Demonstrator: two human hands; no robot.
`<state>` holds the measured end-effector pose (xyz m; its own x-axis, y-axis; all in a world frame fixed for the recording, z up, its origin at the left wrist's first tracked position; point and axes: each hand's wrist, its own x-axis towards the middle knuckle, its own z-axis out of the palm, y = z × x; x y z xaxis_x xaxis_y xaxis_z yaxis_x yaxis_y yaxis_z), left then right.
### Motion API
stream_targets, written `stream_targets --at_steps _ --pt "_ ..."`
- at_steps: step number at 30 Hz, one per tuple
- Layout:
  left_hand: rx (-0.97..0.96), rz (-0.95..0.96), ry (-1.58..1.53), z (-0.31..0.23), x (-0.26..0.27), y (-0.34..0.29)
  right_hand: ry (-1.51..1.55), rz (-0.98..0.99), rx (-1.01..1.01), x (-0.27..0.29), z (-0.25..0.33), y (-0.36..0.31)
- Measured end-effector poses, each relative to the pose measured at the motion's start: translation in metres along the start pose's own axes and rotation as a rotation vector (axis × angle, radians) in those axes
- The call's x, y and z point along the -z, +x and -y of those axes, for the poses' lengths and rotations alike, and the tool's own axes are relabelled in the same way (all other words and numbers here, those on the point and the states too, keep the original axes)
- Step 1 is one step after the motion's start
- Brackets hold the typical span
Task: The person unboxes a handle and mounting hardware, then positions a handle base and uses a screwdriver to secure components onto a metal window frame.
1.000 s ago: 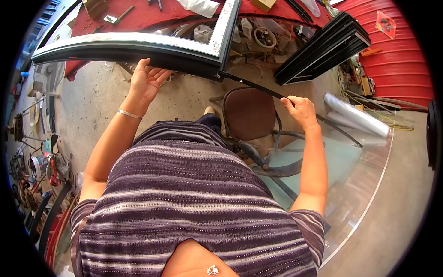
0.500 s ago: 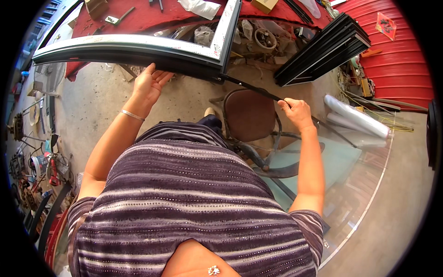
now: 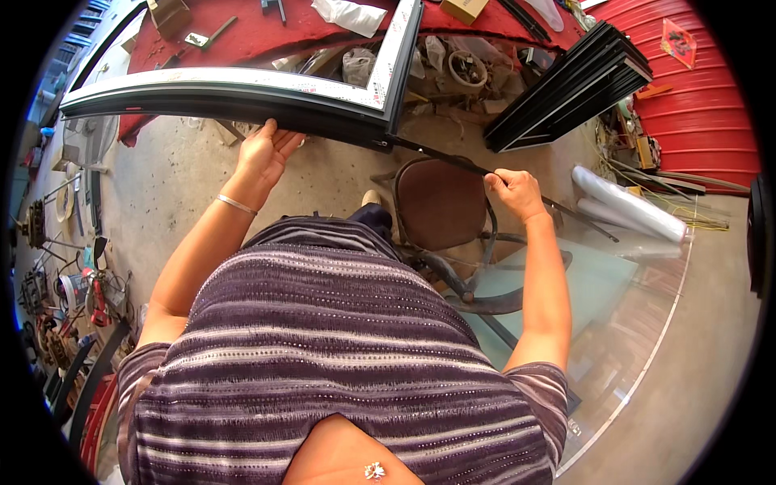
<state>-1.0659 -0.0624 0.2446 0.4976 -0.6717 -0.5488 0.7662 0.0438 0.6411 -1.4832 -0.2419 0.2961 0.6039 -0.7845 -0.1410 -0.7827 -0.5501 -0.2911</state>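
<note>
Right hand (image 3: 514,191) has a closed pinch grip on a thin black rubber gasket strip (image 3: 440,153), thumb and fingers shut round it, strip running taut from the corner of the white-and-black window frame (image 3: 242,87) out past the hand twd the floor at right. Left hand (image 3: 265,153) is open, palm up, fingers spread under the frame's lower edge w/ tips touching it, prob. steadying the frame while the other hand keeps the strip in line w/ its groove. Frame lies on the red counter (image 3: 267,32), near edge overhanging, which leaves the underside reachable. Count: 1 frame, 1 strip in hand, 1 brown round-seated chair (image 3: 440,204) just beside the person's knees, 1 stack of black profile bars (image 3: 566,89) leaning at the counter's right end, 2 white rolled tubes (image 3: 626,206) on the floor, 1 glass sheet (image 3: 622,323) lying flat, lower right.
</note>
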Motion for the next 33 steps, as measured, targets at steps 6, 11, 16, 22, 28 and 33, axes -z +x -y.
stream_targets --at_steps 6,11,16,22,28,33 --pt "0.007 0.003 0.01 -0.002 -0.001 -0.001 0.001 -0.052 0.125 -0.011 0.038 0.017" --pt "-0.003 -0.007 -0.001 0.0 -0.001 0.003 0.091 -0.209 0.213 -0.029 0.061 0.023" --pt "-0.001 0.01 -0.015 0.002 0.002 0.008 0.098 -0.297 0.199 -0.043 0.056 0.022" --pt "-0.011 0.064 -0.019 0.004 0.005 0.005 0.025 -0.296 0.175 -0.03 0.071 0.013" --pt "-0.025 0.054 -0.026 0.006 0.007 0.004 0.078 -0.278 0.127 -0.044 0.073 0.008" --pt "-0.006 -0.009 0.009 0.009 0.008 -0.001 0.084 -0.225 0.138 -0.046 0.083 0.014"
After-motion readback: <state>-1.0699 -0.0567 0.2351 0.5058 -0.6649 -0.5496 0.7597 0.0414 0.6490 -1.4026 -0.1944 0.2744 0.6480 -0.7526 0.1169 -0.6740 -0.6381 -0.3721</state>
